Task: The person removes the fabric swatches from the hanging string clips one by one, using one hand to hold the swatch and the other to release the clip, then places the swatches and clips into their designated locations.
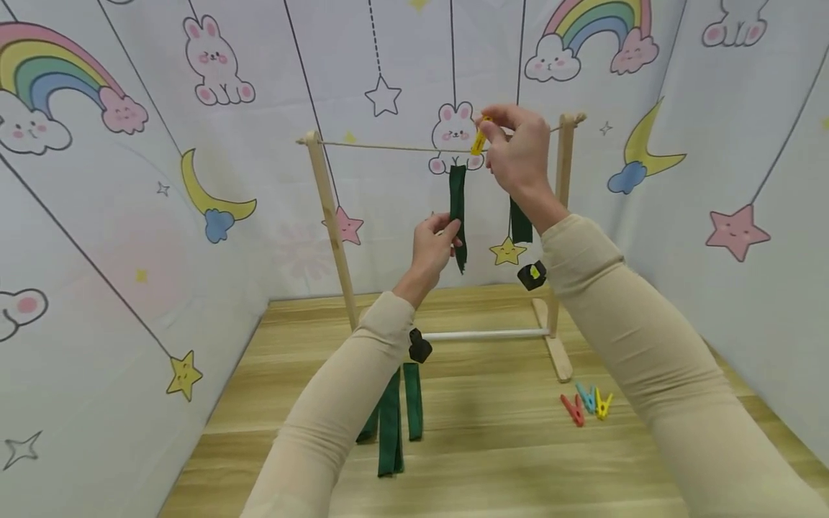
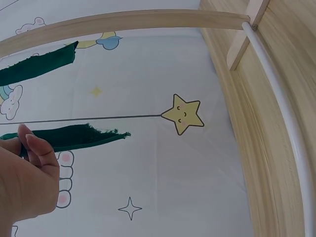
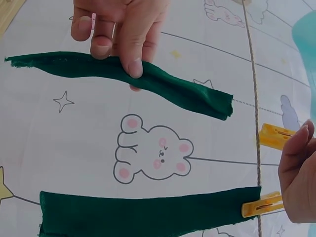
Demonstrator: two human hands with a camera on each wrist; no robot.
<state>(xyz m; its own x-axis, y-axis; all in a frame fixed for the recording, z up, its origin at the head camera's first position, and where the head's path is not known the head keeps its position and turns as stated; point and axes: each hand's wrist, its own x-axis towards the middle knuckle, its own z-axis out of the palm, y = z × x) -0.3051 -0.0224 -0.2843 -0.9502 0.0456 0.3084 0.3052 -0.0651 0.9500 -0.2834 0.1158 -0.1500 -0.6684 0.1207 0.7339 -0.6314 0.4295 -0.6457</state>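
Observation:
Between its thumb and fingers, my left hand [image 1: 432,248] pinches a dark green cloth strip [image 1: 457,188] around its middle. The strip's top end stands just below the string [image 1: 388,147], apart from it in the right wrist view. My right hand [image 1: 523,151] grips a yellow clothespin [image 1: 481,137] by its handle end, with the tip at the string. A second green strip [image 3: 148,215] hangs from the string beside it, fixed by another yellow clothespin [image 3: 260,204]. In the head view the right hand hides this strip's upper part.
The string runs between two wooden posts [image 1: 333,230] of a stand with a white lower bar [image 1: 486,335]. More green strips [image 1: 390,432] lie on the wooden table [image 1: 492,446] at front left. Red [image 1: 573,410], blue [image 1: 586,396] and yellow clothespins [image 1: 603,404] lie at right.

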